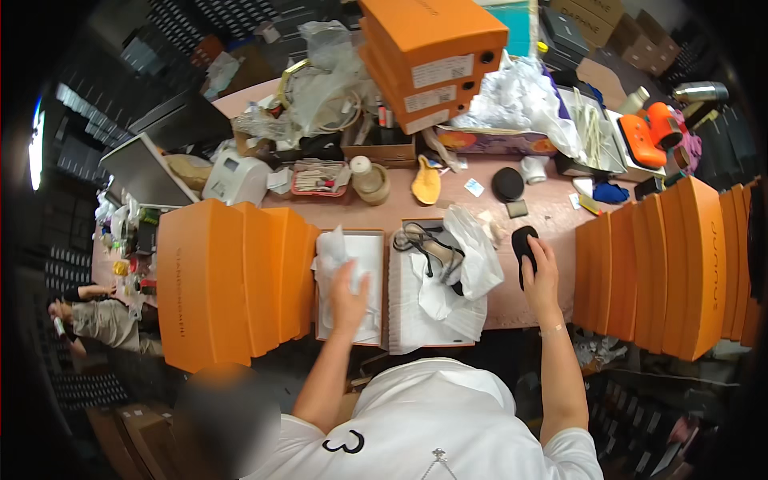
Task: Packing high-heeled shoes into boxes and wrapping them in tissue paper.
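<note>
My left hand [349, 302] is over an open shoebox part lined with white [370, 260], its fingers apart beside crumpled white tissue paper [331, 246]. Whether the fingertips touch the tissue is hard to make out. Right beside it stands an open shoebox [404, 320] lined with white paper. A strappy black high-heeled sandal [432, 250] rests in that box, with more white wrapping paper [474, 260] bunched at its right. My right hand [542, 276] grips a black, oval, pad-like object [523, 246] at the table, to the right of the sandal box.
Orange shoeboxes line both sides, a left row [212, 280] and a right row [672, 268]; another orange stack [436, 48] towers behind. A yellow cloth [426, 182], a round black pad [507, 184], a bottle [368, 180] and a tape dispenser [644, 138] lie farther back.
</note>
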A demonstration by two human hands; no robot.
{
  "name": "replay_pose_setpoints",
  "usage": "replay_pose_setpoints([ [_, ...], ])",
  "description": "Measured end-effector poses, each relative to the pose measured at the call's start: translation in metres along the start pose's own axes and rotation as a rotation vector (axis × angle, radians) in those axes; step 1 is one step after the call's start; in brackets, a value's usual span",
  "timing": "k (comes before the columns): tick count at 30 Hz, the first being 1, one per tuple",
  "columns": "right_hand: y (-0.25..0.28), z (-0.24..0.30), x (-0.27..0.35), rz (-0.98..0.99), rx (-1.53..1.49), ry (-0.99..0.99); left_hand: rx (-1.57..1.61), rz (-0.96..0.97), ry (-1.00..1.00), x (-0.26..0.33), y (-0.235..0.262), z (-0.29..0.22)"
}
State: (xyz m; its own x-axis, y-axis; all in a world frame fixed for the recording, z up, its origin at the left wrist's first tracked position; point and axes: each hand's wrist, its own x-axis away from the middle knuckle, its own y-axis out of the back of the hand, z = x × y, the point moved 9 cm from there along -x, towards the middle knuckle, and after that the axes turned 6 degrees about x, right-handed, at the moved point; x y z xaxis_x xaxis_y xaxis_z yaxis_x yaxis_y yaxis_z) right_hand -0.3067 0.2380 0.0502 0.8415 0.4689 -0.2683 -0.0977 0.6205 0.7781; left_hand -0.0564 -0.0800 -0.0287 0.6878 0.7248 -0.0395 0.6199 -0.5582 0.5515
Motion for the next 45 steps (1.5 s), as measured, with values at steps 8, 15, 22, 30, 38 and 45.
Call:
replay_pose_setpoints([
  [8,-0.032,-0.056,-0.036,-0.081,0.114,0.048,-0.317,-0.092,0.271,-0.041,0.006,0.083],
  [15,-0.054,0.106,0.033,0.664,-0.62,-0.085,0.436,-0.183,0.179,-0.025,0.064,0.068],
  [22,-0.153,0.179,0.135,1.117,-1.137,-0.373,1.48,-0.169,0.439,0.006,0.06,-0.041],
  [30,-0.153,0.183,0.139,1.046,-1.682,-0.71,1.383,-0.065,0.473,0.022,0.046,-0.018],
  [38,-0.116,0.166,0.115,1.105,-1.613,-0.417,1.234,-0.2,0.443,-0.015,0.071,-0.047],
  [45,-0.079,0.145,0.081,0.848,-1.736,-0.312,1.278,-0.379,0.029,-0.059,0.139,-0.109],
])
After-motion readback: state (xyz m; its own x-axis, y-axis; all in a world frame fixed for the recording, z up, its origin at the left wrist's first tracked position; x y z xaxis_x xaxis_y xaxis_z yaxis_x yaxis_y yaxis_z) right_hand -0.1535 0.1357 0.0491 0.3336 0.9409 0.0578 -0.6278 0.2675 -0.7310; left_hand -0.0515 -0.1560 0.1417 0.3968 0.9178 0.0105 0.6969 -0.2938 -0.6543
